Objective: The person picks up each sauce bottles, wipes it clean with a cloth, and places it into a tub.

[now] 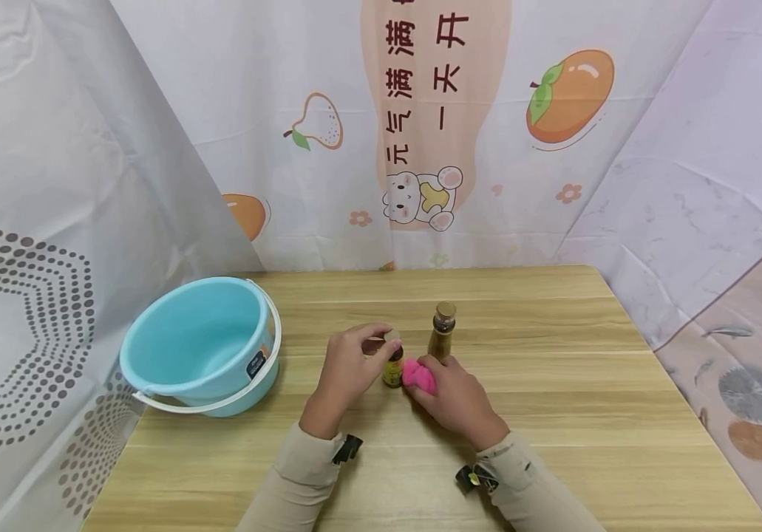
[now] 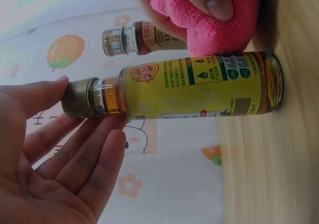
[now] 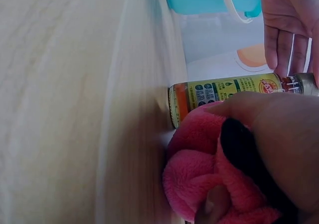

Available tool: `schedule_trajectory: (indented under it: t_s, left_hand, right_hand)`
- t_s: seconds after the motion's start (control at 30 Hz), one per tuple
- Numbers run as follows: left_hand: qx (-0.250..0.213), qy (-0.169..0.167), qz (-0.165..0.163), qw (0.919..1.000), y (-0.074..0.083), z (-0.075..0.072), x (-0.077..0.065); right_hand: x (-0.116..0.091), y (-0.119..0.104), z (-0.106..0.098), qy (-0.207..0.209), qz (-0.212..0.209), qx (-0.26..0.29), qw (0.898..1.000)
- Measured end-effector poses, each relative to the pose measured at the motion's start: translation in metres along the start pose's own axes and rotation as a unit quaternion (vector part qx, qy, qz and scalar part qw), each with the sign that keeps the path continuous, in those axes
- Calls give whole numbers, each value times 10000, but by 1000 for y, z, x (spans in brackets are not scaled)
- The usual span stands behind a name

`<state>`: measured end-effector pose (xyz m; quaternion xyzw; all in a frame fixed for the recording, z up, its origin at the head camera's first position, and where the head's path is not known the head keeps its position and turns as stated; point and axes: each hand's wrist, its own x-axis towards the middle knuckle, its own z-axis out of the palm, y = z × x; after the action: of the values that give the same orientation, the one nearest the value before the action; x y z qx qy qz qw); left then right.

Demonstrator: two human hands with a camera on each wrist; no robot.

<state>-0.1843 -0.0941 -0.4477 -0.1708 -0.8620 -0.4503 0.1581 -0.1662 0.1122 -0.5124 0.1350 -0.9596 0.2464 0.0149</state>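
Observation:
A small glass oil bottle (image 1: 392, 372) with a yellow-green label and brownish cap stands upright on the table. My left hand (image 1: 349, 369) pinches its cap between thumb and fingers, as the left wrist view shows from close up. Bunched in my right hand (image 1: 458, 400) is a fluffy pink cloth (image 1: 418, 375), which lies right against the lower part of the bottle's label. In the right wrist view, a black patch (image 3: 251, 159) shows on the cloth (image 3: 194, 179). Just behind the right hand stands a second glass bottle (image 1: 443, 334) with a gold cap, its lower part hidden.
A light blue bucket (image 1: 194, 347) with a white handle stands at the table's left side. The wood-grain table (image 1: 553, 369) ends at a printed curtain (image 1: 327, 66) at the back. Other hanging cloth borders both sides.

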Motion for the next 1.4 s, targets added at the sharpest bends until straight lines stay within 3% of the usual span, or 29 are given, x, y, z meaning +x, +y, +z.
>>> schedule_trajectory:
  t_s: [0.5, 0.87, 1.1, 1.4]
  left_hand:
    - [-267, 38, -65, 9996, 1, 1, -2]
    - [-754, -201, -703, 9945, -2, -1, -2]
    - [-818, -309, -684, 9938, -1, 0, 3]
    - [-840, -319, -683, 9936, -1, -1, 0]
  right_hand:
    - [-3, -1, -14, 485, -312, 213, 9981]
    - [0, -6, -30, 833, -637, 302, 9940]
    - [5, -10, -41, 1161, -869, 476, 9883]
    - [4, -13, -39, 927, -825, 506, 9910]
